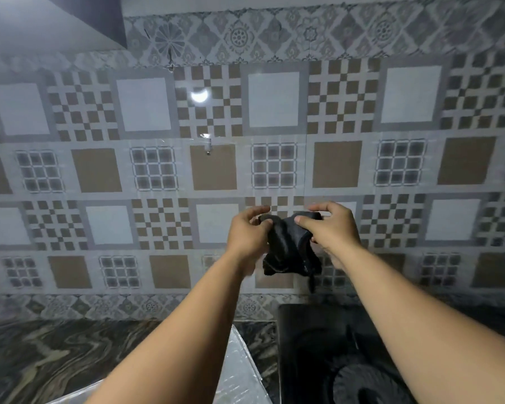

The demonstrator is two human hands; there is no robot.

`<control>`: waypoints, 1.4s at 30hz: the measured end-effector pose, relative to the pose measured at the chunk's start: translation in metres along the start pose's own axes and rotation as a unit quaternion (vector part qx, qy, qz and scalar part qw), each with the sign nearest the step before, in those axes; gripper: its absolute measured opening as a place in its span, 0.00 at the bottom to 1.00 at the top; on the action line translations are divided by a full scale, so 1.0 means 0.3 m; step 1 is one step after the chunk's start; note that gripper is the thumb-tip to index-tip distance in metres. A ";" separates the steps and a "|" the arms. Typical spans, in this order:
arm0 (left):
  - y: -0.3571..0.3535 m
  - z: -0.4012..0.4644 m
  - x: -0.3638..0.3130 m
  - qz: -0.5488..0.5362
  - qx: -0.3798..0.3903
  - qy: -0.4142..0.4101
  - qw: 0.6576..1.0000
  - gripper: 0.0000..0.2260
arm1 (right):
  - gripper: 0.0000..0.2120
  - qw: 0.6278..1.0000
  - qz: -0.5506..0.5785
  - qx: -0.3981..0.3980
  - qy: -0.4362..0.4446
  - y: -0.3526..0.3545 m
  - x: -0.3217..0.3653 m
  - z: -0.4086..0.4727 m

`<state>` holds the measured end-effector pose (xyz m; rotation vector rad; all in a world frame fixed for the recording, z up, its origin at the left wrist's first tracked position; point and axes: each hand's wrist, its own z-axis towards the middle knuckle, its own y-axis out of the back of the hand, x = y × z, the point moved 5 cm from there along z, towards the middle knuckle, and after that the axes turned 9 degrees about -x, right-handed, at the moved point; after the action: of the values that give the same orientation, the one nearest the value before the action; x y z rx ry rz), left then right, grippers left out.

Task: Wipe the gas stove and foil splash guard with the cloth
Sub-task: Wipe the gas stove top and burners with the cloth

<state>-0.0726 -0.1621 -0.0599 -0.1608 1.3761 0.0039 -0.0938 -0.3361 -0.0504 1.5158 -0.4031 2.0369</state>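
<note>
1. Both your hands pinch the dark cloth (pixel 289 246): left hand (pixel 247 234) grip on its left edge, right hand (pixel 331 228) grip on its top right.
2. Cloth hangs bunched, raised before the tiled wall (pixel 146 170).
3. Gas stove (pixel 312 345) below right on the bench (pixel 41 351); foil splash guard (pixel 239 371) just left of it.

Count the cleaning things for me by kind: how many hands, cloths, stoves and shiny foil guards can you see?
Bare hands: 2, left hand and right hand
Dark crumpled cloth: 1
Black gas stove: 1
Silver foil splash guard: 1
Total: 5
</note>
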 end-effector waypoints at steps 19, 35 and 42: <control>-0.479 -0.480 -0.029 -0.061 -0.016 -0.003 0.998 0.14 | 0.27 0.979 0.103 0.177 -0.010 0.570 -0.026 -0.206; -0.438 -0.521 0.112 0.016 0.076 0.021 0.997 0.10 | 0.28 0.972 -0.181 0.141 0.049 0.562 -0.245 -0.238; -0.176 -0.427 0.244 0.224 0.004 -0.045 0.974 0.15 | 0.29 0.954 -0.245 0.162 0.052 0.446 -0.314 -0.193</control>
<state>-0.1781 -0.2359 -0.1492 0.1574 1.2974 0.3776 -0.1999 -0.4352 -0.1455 1.4934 0.3410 1.8217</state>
